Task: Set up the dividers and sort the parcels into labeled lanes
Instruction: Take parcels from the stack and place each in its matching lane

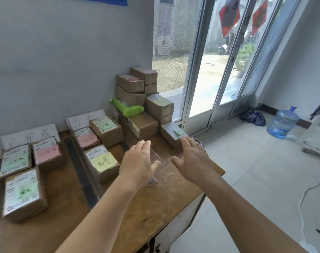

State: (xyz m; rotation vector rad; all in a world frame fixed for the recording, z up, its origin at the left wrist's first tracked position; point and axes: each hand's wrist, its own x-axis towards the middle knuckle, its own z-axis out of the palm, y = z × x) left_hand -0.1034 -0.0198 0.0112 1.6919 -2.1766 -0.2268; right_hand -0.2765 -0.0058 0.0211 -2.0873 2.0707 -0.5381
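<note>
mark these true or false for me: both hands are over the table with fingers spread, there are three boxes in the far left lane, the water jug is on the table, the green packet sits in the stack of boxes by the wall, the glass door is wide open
1. Both hands, the left hand and the right hand, are over the table with straight, spread fingers. True.
2. Three boxes lie in the far left lane. True.
3. The water jug is on the table. False: it stands on the floor near the corner.
4. The green packet sits in the stack of boxes. True.
5. The glass door is wide open. False: it looks closed.
</note>
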